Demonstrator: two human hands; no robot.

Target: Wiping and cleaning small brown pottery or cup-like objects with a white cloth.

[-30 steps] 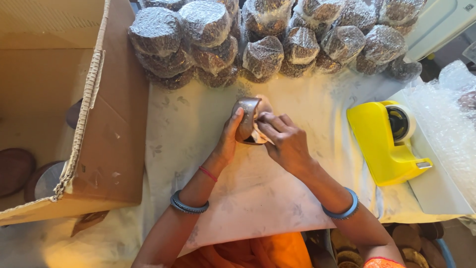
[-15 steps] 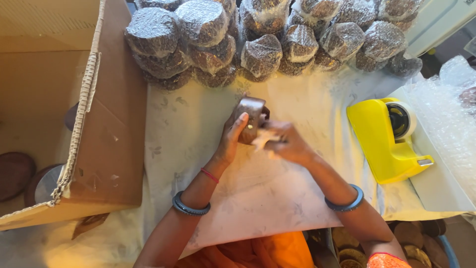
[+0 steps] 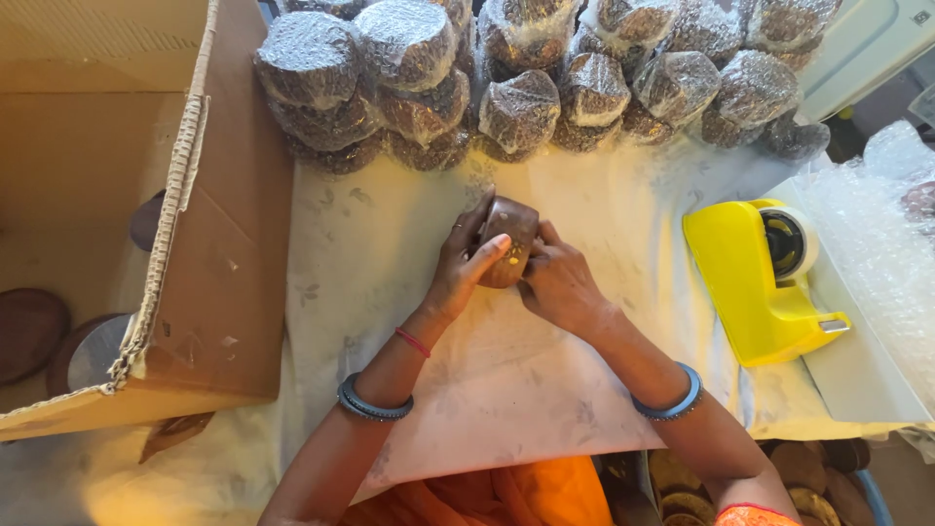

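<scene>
Grip status from my feed: both hands are closed on one small brown bowl (image 3: 508, 242), dark and glossy with a few yellow dots on its side, held mid-frame just above the surface (image 3: 370, 253). Left hand (image 3: 466, 263) wraps it from 8 o'clock, thumb laid across the near face, fingers behind the 10 o'clock edge. Right hand (image 3: 558, 284) comes in from 4 o'clock, fingertips pressing the 3 o'clock side. So the piece sits between the two palms, touching both, neither hand clearly nearer.

Long axis, as I read it: runs roughly 12 to 6, tipped slightly toward 1. I can't tell which end is the mouth; fingers cover too much.

Outward from there:
- White patterned cloth (image 3: 506, 380) under the hands, over the surface.
- Pile of bubble-wrapped bundles (image 3: 521, 107) at 12 o'clock, well apart from the hands, running from 11 to 2.
- Yellow tape dispenser (image 3: 755, 282) at 3 o'clock, near the right forearm, not touching.
- Sheet of bubble wrap (image 3: 881, 244) just beyond it, far right.
- Open cardboard box (image 3: 209, 282) at 9 o'clock, flap up, dark round pieces (image 3: 29, 331) inside.

Right hand is the closer one to the dispenser; left is closer to the box.
</scene>
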